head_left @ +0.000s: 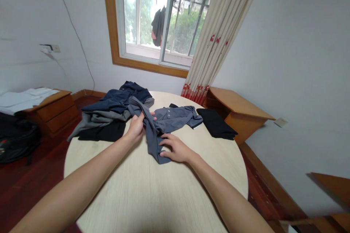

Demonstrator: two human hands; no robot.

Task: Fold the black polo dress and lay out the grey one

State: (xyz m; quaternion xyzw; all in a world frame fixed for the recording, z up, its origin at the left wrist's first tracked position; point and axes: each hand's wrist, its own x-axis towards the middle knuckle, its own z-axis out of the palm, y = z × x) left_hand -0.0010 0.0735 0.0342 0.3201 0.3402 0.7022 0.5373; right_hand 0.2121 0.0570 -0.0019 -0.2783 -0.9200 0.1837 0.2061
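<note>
A grey-blue shirt lies bunched across the round table, its placket with several light buttons facing up. My left hand is closed on the shirt's near left part, thumb on top, and lifts a fold off the table. Lower and to the right, my right hand touches the hanging part of the same shirt. Its thumb and fingers are apart, with a gap between them. Some of the fingertips of my left hand are hidden behind the cloth.
A heap of navy, grey and black clothes sits at the table's left. Folded black cloth lies at its right edge. The round table stands beside a wooden desk. Beyond are a window and a patterned curtain.
</note>
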